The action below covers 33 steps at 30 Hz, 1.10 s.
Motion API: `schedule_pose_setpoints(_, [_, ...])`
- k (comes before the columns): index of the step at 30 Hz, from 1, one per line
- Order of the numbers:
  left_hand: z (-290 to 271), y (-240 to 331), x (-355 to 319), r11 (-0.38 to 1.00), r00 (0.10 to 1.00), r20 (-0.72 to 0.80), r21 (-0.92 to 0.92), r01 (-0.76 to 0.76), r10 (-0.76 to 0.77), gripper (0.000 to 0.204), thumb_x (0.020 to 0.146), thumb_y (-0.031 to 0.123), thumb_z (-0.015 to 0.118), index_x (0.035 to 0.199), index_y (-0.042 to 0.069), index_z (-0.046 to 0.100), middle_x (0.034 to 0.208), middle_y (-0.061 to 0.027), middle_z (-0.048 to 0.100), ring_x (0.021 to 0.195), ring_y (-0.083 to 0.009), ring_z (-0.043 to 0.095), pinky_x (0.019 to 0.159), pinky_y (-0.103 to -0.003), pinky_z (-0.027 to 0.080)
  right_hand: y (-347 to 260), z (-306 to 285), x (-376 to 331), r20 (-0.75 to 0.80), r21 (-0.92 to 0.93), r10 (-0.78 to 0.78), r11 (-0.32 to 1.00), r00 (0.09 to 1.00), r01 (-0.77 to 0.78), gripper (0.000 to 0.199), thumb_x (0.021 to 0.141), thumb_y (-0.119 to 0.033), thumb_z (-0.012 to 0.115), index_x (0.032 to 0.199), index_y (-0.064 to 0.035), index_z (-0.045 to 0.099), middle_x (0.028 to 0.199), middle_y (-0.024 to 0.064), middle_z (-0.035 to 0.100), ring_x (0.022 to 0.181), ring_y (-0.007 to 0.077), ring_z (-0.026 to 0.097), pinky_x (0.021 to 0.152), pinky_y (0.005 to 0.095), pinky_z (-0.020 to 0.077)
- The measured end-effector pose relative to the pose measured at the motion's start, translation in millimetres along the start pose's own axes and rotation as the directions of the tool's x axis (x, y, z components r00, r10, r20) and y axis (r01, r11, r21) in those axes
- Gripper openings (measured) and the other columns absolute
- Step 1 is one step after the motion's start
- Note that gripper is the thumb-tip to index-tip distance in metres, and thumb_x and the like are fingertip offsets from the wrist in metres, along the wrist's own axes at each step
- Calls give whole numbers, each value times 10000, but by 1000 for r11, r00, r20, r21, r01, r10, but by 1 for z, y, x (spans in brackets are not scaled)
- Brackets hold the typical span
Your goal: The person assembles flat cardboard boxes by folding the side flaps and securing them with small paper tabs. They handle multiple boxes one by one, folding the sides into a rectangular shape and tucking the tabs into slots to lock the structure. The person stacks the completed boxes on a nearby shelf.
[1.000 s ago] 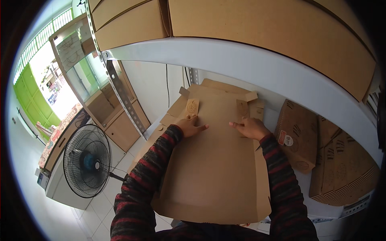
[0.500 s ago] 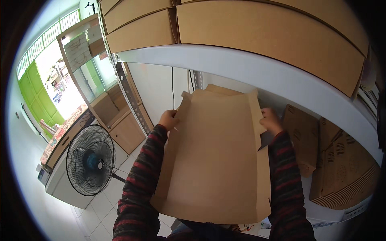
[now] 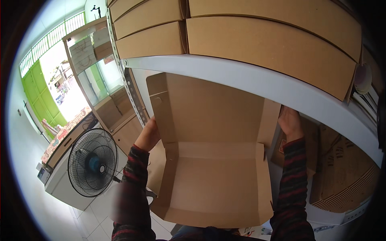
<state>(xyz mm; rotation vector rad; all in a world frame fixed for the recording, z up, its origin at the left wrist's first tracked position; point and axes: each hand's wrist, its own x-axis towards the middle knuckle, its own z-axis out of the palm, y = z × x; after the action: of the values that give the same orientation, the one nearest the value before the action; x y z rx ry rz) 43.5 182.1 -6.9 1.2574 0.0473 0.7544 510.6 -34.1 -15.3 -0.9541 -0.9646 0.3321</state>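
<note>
A flat brown cardboard box blank (image 3: 213,160) is held up in front of me, partly folded, with its back panel raised and its side flaps bent inward. My left hand (image 3: 148,135) grips its left edge beside the left flap. My right hand (image 3: 290,122) holds the right flap near the top. Both sleeves are striped red and dark. The box's upper edge reaches under the white shelf (image 3: 257,82).
Several folded brown boxes (image 3: 257,36) lie stacked on the white shelf above. More cardboard stacks (image 3: 345,176) stand at the right. A black standing fan (image 3: 92,162) stands at the lower left on a tiled floor, beside a perforated shelf post (image 3: 128,88) and wooden cabinets.
The cardboard lay flat under my hands; I have lifted it and folded it, so the back panel now stands upright and the side flaps turn in. My hands moved to its outer edges.
</note>
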Motion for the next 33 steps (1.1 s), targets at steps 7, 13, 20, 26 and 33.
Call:
schedule_pose_setpoints(7, [16, 23, 27, 982, 994, -68, -164, -93, 83, 665, 1000, 585, 356, 1409, 68, 443, 1353, -102, 537, 1258, -253, 500, 1043, -393, 397, -74, 95, -24, -231, 511, 188, 858, 955, -45, 543, 1021, -376, 477, 1421, -20, 387, 1455, 74, 430, 1337, 199, 403, 1119, 363, 338])
schedule_pose_setpoints(13, [31, 29, 32, 970, 993, 16, -220, -107, 113, 544, 1028, 456, 379, 1382, 54, 471, 1312, -93, 567, 1208, -237, 540, 1013, -389, 429, -82, 88, -32, -163, 300, 112, 952, 980, -59, 444, 1010, -297, 519, 1354, -19, 473, 1368, 55, 509, 1285, 183, 453, 1098, 343, 348])
schedule_pose_setpoints(20, [54, 32, 31, 981, 992, -46, 161, -110, 118, 394, 992, 230, 527, 1314, 4, 521, 1219, -91, 620, 1121, -175, 590, 959, -330, 468, -66, 66, -27, 25, 47, 47, 998, 999, -49, 398, 867, -169, 742, 1216, -53, 588, 1192, 16, 602, 1108, 144, 556, 967, 325, 432])
schedule_pose_setpoints(26, [72, 30, 35, 948, 939, -285, 303, -100, 190, 263, 931, 150, 662, 1139, -9, 638, 1035, -63, 694, 900, -130, 665, 811, -276, 535, -99, 103, -37, 84, -288, -42, 955, 996, 64, 449, 798, -178, 808, 1160, -36, 583, 1094, 31, 603, 989, 132, 575, 869, 302, 462])
schedule_pose_setpoints(33, [72, 25, 34, 915, 912, -314, 380, -134, 264, 254, 914, 172, 688, 1086, -12, 655, 993, -61, 698, 846, -120, 664, 747, -252, 531, -133, 123, -47, 157, -465, 23, 884, 987, 53, 487, 801, -151, 792, 1202, -4, 557, 1111, 66, 602, 996, 152, 581, 842, 297, 474])
